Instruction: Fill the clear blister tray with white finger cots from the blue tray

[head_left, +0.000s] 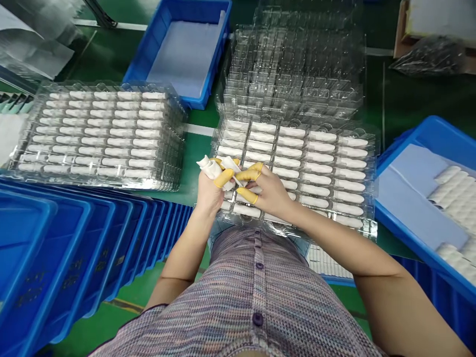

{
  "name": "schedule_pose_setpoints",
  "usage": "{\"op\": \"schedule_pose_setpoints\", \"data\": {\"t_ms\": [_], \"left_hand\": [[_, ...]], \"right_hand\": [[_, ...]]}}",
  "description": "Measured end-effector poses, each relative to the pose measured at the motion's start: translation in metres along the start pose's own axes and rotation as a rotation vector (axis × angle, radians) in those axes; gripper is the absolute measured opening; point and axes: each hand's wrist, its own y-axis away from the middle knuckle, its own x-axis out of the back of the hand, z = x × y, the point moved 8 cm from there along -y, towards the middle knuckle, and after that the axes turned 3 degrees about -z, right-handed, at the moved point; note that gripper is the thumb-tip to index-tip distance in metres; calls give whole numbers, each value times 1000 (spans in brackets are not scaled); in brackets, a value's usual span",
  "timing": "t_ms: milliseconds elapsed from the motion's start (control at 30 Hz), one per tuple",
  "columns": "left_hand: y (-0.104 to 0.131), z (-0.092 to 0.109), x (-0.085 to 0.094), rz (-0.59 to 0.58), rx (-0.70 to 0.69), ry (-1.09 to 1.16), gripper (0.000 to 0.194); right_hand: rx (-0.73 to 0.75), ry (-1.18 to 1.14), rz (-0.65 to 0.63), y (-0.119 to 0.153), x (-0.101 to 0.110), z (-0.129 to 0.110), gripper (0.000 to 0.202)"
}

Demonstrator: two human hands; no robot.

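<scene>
My left hand (pixel 211 191), with yellow finger cots on its fingertips, is closed around a few white plastic parts (pixel 208 167). Pressed close beside it, my right hand (pixel 268 191) also wears yellow cots; its thumb and fingers pinch a slim white piece (pixel 231 164) between the two hands. Fingers partly cover these parts, so their exact shape is hard to make out. Both hands are over the left side of a clear plastic blister tray (pixel 372 186). Elongated white parts (pixel 314 190) lie in rows in its pockets.
Behind the tray stand stacked clear blister trays (pixel 293 64). On the left is a stack of filled trays (pixel 173 144), with a lined blue bin (pixel 203 101) behind it. Nested blue bins (pixel 92 238) line the lower left. Another blue bin (pixel 386 166) at right holds white parts.
</scene>
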Motion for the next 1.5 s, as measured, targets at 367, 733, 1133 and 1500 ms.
{"op": "schedule_pose_setpoints", "data": {"t_ms": [367, 733, 1133, 1500], "left_hand": [[-4, 0, -10, -136, 134, 127, 70], [-14, 5, 34, 197, 142, 364, 30], [-3, 4, 53, 293, 150, 381, 16], [-10, 10, 42, 75, 4, 197, 55]], "right_hand": [[-681, -1245, -337, 10, -38, 16, 35], [-423, -660, 12, -51, 21, 52, 34], [-71, 835, -158, -141, 17, 45, 21], [-234, -39, -124, -83, -3, 28, 7]]}}
